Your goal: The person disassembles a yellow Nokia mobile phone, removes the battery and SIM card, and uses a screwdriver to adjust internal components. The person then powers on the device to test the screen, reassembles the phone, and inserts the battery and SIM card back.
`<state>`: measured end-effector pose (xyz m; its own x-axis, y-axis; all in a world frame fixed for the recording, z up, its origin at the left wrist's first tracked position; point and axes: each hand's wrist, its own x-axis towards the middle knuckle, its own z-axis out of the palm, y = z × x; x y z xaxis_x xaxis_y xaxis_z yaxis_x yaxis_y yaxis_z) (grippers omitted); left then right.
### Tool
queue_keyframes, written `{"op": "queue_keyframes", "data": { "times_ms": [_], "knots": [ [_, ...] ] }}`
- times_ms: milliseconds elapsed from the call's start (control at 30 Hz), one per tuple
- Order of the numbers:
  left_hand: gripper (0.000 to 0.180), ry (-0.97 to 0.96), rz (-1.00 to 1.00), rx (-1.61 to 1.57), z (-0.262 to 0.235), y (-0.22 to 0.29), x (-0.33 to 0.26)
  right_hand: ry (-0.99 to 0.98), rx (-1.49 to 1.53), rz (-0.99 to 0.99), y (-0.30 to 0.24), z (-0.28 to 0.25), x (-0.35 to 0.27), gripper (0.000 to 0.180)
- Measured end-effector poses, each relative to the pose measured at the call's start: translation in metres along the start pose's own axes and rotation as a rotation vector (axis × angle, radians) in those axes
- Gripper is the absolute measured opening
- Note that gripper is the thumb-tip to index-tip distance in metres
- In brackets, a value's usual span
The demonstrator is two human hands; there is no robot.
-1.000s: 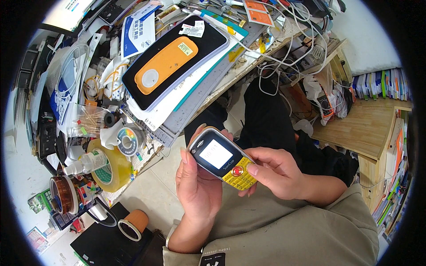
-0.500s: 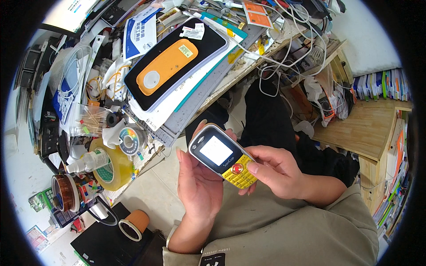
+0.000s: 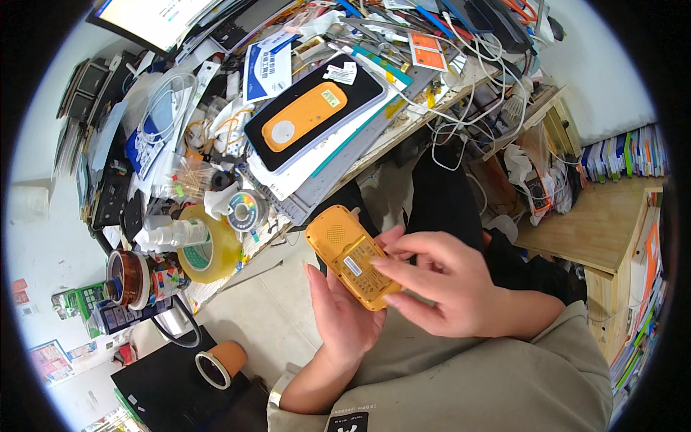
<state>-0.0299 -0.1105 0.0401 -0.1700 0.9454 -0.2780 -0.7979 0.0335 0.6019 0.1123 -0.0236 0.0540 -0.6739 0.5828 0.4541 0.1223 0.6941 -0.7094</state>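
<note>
A yellow-orange mobile phone is in front of me, back side up and cover off. In its recess is a battery with a pale label. My left hand is wrapped round the phone from below. My right hand lies at its right side, fingers apart, with fingertips on or just over the battery. On the desk, an orange back cover with a pale round patch rests on a large dark tablet-like device.
The cluttered desk holds a solder spool, a yellow tape roll, a clear bottle and white cables. An orange-brown cup stands lower left. To the right is a wooden shelf with books.
The phone has been turned from its screen and keypad side to its back. My right hand has moved from the keypad to the battery area. The view has shifted slightly.
</note>
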Motion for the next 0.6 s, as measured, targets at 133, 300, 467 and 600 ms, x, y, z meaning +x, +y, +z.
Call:
{"op": "queue_keyframes", "data": {
  "times_ms": [133,300,467,600],
  "knots": [
    [0.082,0.137,0.014,-0.045,-0.008,0.004,-0.012,-0.095,0.074,0.047,-0.008,-0.002,0.013,0.030],
    [0.083,0.190,0.063,-0.101,-0.025,0.015,-0.028,-0.224,0.208,0.052,-0.021,0.034,0.036,0.027],
    [0.082,0.146,0.166,-0.289,-0.049,0.029,-0.043,-0.355,0.180,0.017,-0.040,0.064,0.066,0.022],
    [0.083,0.158,0.199,-0.242,-0.068,0.024,-0.054,-0.475,0.138,-0.001,-0.050,0.080,0.086,0.015]
  ]
}}
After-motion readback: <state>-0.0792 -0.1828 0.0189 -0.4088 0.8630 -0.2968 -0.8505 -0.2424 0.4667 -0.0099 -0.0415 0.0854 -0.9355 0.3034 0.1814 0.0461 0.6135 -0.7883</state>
